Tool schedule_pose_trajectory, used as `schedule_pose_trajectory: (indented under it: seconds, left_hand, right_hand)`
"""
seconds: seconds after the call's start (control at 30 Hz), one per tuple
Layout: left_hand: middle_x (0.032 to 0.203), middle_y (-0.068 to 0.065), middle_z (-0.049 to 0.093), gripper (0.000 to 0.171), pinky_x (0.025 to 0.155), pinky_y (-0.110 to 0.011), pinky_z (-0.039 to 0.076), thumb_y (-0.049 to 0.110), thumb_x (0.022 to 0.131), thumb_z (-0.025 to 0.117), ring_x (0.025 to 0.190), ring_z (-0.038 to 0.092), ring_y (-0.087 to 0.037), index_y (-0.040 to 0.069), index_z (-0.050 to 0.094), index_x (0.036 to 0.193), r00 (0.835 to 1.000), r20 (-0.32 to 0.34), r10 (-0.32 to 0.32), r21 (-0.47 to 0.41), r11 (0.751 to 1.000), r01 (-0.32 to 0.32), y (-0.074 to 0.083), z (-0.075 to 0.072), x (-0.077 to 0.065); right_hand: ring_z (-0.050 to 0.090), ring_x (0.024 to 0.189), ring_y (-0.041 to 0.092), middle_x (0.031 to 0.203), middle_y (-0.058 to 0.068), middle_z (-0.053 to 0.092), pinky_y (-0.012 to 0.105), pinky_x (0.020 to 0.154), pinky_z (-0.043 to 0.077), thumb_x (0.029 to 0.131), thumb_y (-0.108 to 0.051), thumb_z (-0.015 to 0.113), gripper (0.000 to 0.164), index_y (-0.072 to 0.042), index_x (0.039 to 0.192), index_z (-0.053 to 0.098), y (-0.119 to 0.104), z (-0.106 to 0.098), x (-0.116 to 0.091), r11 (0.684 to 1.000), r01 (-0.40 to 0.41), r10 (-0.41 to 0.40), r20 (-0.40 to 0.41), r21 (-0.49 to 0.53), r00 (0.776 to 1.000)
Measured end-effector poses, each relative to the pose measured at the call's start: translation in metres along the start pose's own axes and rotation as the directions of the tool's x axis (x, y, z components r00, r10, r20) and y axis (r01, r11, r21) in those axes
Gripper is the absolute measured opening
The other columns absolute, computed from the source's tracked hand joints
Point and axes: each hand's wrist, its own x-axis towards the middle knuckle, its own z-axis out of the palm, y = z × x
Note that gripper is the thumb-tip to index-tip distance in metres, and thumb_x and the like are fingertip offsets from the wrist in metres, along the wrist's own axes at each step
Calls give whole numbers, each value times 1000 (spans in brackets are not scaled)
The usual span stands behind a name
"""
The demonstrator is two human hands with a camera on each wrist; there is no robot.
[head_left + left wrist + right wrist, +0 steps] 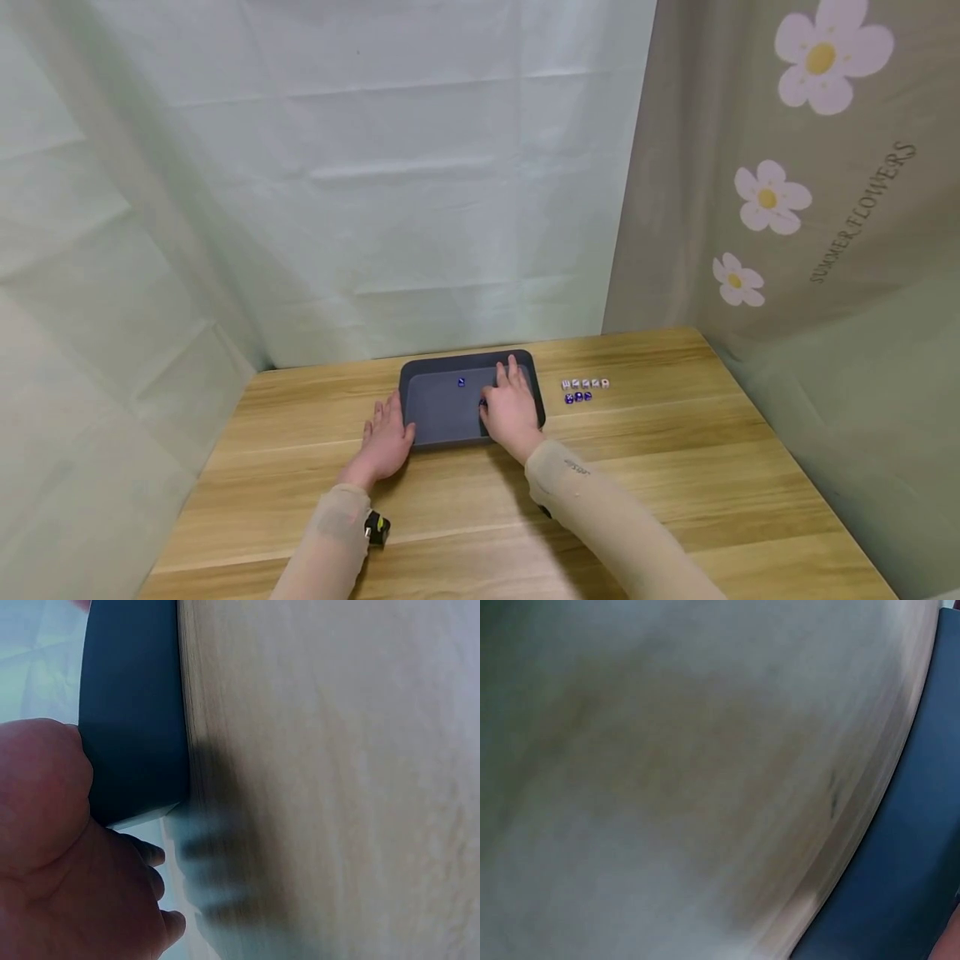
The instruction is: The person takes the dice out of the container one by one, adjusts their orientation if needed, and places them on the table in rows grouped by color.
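A dark grey rectangular tray (442,425) lies on the wooden table. Against its left side rests my left hand (387,440), fingers extended; the left wrist view shows this hand (60,892) touching the tray's outer wall (135,705). Over the right part of the tray, my right hand (512,410) pinches a small blue die (482,403) between thumb and index finger, its other fingers extended. Another blue die (461,382) lies on the tray's floor. In the right wrist view only a sliver of the hand (949,937) shows beside the tray wall (900,847).
Right of the tray, several white dice (586,384) stand in a row on the table (660,467). Blue dice (578,397) form a shorter row just in front of them. Pale cloth (420,217) hangs behind the table, with flower-printed cloth (675,208) at the right.
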Motion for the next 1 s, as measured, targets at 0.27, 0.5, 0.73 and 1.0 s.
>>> schedule_pose_trajectory:
  seconds: [0.27,0.5,0.73,1.0]
  left_hand:
    - [173,-34,4,77,122,-74,-3,22,112,45,159,-7,-53,-9,0,167,1000,-6,1,0,1000,-1,5,-5,-4]
    - [173,-35,4,79,121,-76,-5,24,111,44,159,-8,-55,-10,-2,166,1000,0,12,3,1000,-12,-5,-1,4]
    - [173,-35,1,79,121,-74,-5,22,111,43,159,-11,-54,-10,-4,166,1000,13,1,8,1000,-1,-13,2,5]
    - [174,-34,-1,78,121,-75,-6,21,112,42,159,-11,-53,-10,-5,166,1000,10,-8,19,1000,8,-22,2,3]
  right_hand:
    - [29,157,46,159,23,51,49,127,29,97,-31,79,18,-17,107,83,-3,-3,1,1000,11,-11,-7,-28,1000]
    - [26,159,44,161,21,49,49,127,28,98,-30,78,18,-17,109,83,-1,-4,0,1000,27,-27,-6,5,1000]
    - [29,158,44,159,21,51,51,125,31,98,-27,80,13,-20,108,84,12,-9,-2,988,85,-76,-76,131,994]
    - [27,157,48,160,24,50,55,123,34,98,-25,81,13,-19,108,84,42,-17,-3,960,72,-44,-107,270,993]
